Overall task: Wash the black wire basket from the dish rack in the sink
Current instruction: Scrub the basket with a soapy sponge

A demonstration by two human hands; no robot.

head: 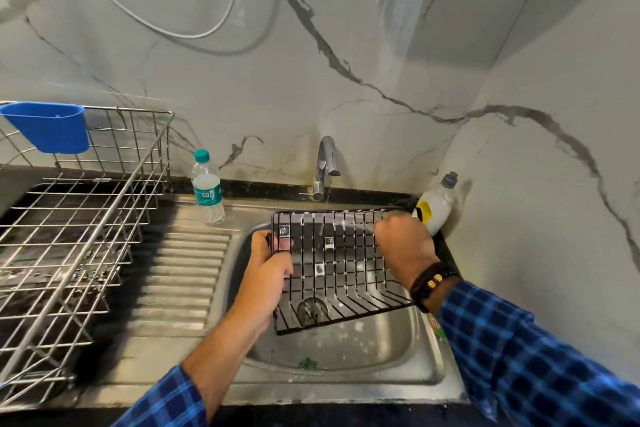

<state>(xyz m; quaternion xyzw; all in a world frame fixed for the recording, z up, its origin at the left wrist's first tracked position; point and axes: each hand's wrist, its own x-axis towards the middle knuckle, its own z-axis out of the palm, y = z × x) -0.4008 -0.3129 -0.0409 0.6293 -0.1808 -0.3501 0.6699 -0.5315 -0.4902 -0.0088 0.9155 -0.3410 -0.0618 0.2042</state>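
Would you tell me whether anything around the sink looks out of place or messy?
Green scraps lie on the sink floor near the front, and the soap bottle leans tilted into the back corner.

The left hand (273, 263) is stretched forward, fingers clamped on the left edge of the black wire basket (334, 263). The right hand (403, 246) is bent down at the wrist, fingers curled, its grip blurred.
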